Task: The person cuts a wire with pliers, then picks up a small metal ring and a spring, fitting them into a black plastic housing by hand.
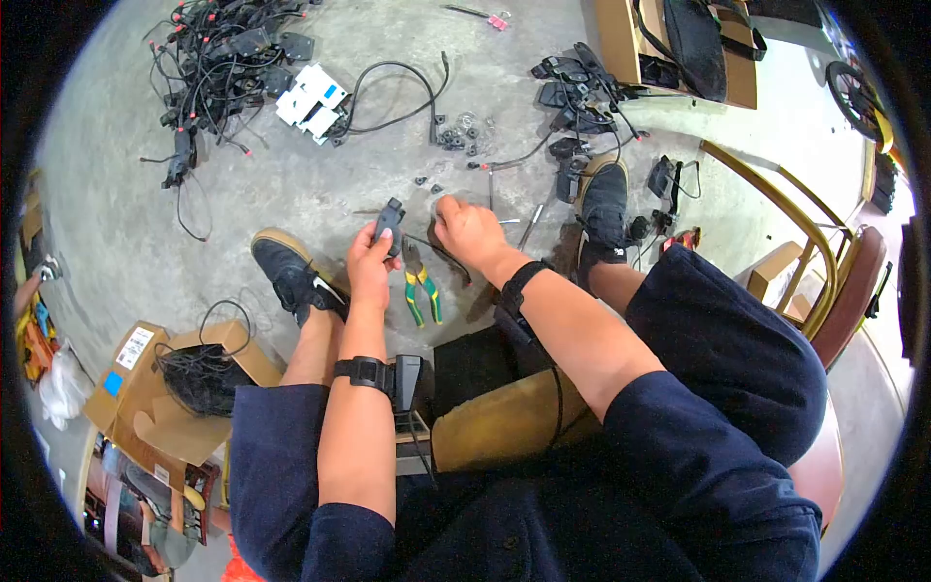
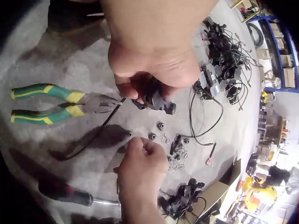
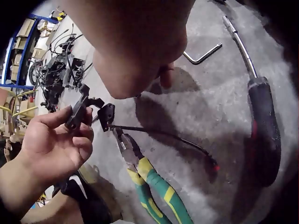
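Observation:
My left hand grips a black plastic part, its thumb laid along it. In the right wrist view this part has angled, bracket-like arms. My right hand is beside it with curled fingers and thumb against the index finger; I cannot tell whether something small is pinched there. Green-and-yellow pliers lie on the floor below the left hand. A black cable with a red end runs near their jaws. Close by the right hand are a bent silver hex key and a black-handled screwdriver.
Small black pieces and springs lie farther ahead on the concrete floor. A tangled cable heap and white pieces are at upper left. More black parts lie before an open carton. Shoes flank the work.

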`<action>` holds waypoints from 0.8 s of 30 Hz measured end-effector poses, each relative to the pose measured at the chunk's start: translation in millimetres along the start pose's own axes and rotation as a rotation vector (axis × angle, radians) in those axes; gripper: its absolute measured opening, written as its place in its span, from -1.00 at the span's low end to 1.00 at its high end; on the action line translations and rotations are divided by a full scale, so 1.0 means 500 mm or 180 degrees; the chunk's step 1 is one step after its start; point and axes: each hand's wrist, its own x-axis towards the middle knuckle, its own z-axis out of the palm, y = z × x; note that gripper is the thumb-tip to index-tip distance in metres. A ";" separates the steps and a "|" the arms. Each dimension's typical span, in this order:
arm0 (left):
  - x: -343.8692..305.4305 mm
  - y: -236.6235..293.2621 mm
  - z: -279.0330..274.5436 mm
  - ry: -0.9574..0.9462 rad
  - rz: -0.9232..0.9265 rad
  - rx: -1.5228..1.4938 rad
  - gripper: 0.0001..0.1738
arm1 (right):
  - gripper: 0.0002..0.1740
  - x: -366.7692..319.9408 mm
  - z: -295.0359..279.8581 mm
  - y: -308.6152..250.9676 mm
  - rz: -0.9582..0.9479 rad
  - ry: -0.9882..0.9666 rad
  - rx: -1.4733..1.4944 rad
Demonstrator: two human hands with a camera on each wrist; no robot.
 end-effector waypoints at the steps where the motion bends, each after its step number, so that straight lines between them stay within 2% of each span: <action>1: 0.000 0.000 0.000 0.0005 0.0006 -0.0034 -0.66 | -0.85 0.004 -0.001 -0.001 -0.0173 0.0018 0.0022; 2: 0.000 0.001 0.000 0.0009 0.0020 -0.0029 -0.66 | -0.85 0.009 -0.001 -0.003 -0.0343 0.0038 0.0043; 9: -0.005 0.003 0.001 0.0090 -0.0013 -0.0109 -0.68 | -0.90 0.013 0.022 -0.006 -0.0354 -0.0058 -0.0319; 11: -0.003 -0.003 0.000 0.0052 0.0013 -0.0145 -0.68 | -0.90 0.005 0.024 -0.005 -0.0614 -0.0061 -0.0618; 14: -0.006 -0.006 0.001 0.0090 -0.0022 -0.0128 -0.68 | -0.87 -0.001 0.022 -0.003 -0.0875 -0.0093 -0.0708; 18: -0.011 -0.002 0.006 0.0018 -0.0067 -0.0155 -0.69 | -0.86 0.013 0.026 0.008 -0.0915 -0.0260 -0.0618; 20: -0.016 0.002 0.015 0.0080 -0.0089 -0.0157 -0.69 | -0.81 0.023 0.031 0.012 -0.0167 0.0010 0.0172; 21: -0.017 0.009 0.017 0.0012 -0.0077 -0.0153 -0.70 | -0.81 0.028 0.019 0.010 -0.0174 0.0011 0.0161; 23: -0.022 0.026 0.020 -0.0055 -0.0031 -0.0165 -0.71 | -0.77 0.041 -0.014 0.002 0.0956 0.0004 0.1384; 24: -0.025 0.041 0.025 -0.0134 -0.0031 -0.0355 -0.71 | -0.75 0.051 -0.035 0.000 0.0998 0.0106 0.1443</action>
